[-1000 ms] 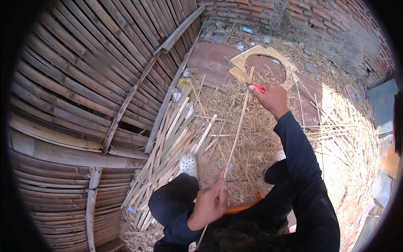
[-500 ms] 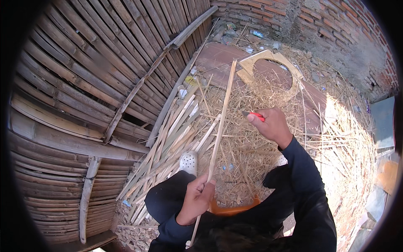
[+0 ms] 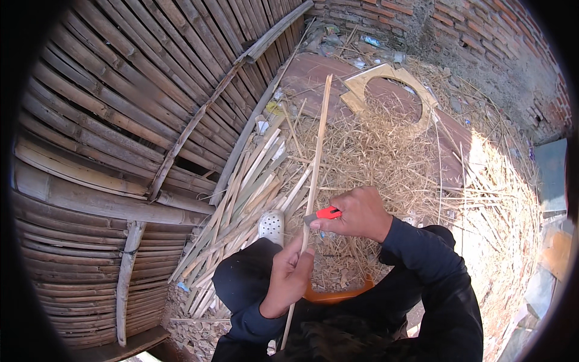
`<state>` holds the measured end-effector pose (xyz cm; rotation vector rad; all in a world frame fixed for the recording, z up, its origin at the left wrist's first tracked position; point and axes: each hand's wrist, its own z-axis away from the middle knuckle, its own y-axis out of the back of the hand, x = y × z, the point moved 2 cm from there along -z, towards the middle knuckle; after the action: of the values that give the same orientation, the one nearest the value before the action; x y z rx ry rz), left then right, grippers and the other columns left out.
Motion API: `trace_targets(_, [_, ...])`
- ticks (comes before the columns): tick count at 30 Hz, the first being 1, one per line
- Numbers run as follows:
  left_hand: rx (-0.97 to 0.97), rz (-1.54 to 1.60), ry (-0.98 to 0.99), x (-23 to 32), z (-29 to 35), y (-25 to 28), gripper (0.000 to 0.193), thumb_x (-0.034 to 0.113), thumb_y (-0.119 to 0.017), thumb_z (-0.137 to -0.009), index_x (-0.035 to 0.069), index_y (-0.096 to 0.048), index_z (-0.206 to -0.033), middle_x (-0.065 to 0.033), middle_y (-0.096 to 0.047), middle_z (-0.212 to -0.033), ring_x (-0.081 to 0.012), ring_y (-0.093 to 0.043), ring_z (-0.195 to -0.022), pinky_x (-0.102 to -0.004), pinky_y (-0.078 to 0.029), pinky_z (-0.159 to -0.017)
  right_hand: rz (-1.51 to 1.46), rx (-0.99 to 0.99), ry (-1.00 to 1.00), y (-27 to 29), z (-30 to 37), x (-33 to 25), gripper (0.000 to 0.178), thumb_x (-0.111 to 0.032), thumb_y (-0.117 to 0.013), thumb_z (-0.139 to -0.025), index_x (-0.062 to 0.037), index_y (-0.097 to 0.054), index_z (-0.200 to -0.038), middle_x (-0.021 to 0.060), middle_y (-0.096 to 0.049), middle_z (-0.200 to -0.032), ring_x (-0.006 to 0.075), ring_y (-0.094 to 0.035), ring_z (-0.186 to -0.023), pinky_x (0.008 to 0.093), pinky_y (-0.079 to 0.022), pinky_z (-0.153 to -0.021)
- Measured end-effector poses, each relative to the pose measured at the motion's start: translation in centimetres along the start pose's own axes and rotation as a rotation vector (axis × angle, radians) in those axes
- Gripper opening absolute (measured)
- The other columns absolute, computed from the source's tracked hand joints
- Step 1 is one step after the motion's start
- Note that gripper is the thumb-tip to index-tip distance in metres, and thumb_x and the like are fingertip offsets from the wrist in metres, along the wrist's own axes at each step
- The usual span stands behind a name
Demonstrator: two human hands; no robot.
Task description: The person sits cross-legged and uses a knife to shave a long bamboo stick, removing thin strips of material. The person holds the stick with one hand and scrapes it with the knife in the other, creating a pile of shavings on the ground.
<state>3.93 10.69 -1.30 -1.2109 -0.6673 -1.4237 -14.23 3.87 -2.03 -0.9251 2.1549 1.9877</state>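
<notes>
A long, thin bamboo strip (image 3: 319, 139) runs up and away from my lap, its far end raised over the litter of shavings. My left hand (image 3: 288, 274) is closed round its lower part, thumb on top. Just above that grip, my right hand (image 3: 356, 216) holds a red utility knife (image 3: 328, 213). The knife's grey blade lies against the strip. My right fingers are wrapped round the handle and hide part of it.
A heap of split bamboo strips (image 3: 253, 187) lies left of my white clog (image 3: 271, 225), beside a bamboo-slat wall (image 3: 139, 96). Bamboo shavings (image 3: 386, 145) cover the ground ahead. Farther off are a board with a round cut-out (image 3: 362, 77) and a brick wall (image 3: 482, 36). An orange object (image 3: 338, 297) is under me.
My right hand has come down and left with the knife, bringing the blade from the air onto the strip. The strip's far end has shifted slightly left; my left hand keeps its grip.
</notes>
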Motion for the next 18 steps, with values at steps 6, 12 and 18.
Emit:
trace_targets(6, [-0.058,-0.063,-0.092,-0.9,-0.5,0.0,0.053,-0.007,-0.041,-0.090,-0.004,-0.032,-0.142,-0.0018,-0.056,-0.111,-0.0004,-0.048,-0.083,-0.0157,-0.038,-0.072,0.076,0.128,0.069,-0.8,-0.2,1.6,0.065,-0.075,-0.058,-0.070,-0.0125,-0.063,-0.054,0.0060,-0.055,-0.047,0.0231,-0.056,-0.040,0.0347,-0.042,-0.041])
trace_targets(12, [-0.077,-0.091,-0.037,-0.6,-0.4,0.2,0.054,-0.009,-0.040,-0.089,-0.005,-0.031,-0.142,-0.0040,-0.052,-0.124,-0.0029,-0.049,-0.096,-0.0163,-0.037,-0.082,0.117,0.194,0.108,-0.5,-0.8,2.0,0.064,-0.074,-0.059,-0.070,-0.0118,-0.062,-0.053,0.0052,-0.053,-0.045,0.0220,-0.055,-0.039,0.0342,-0.042,-0.040])
trace_targets(18, [-0.087,-0.117,-0.087,-0.8,0.2,-0.4,0.055,-0.009,-0.041,-0.088,-0.005,-0.031,-0.142,-0.0021,-0.055,-0.117,-0.0003,-0.047,-0.085,-0.0146,-0.037,-0.073,0.179,0.256,-0.203,0.9,-2.2,5.6,0.066,-0.071,-0.056,-0.075,-0.0085,-0.063,-0.056,0.0101,-0.053,-0.047,0.0287,-0.057,-0.045,0.0397,-0.043,-0.044])
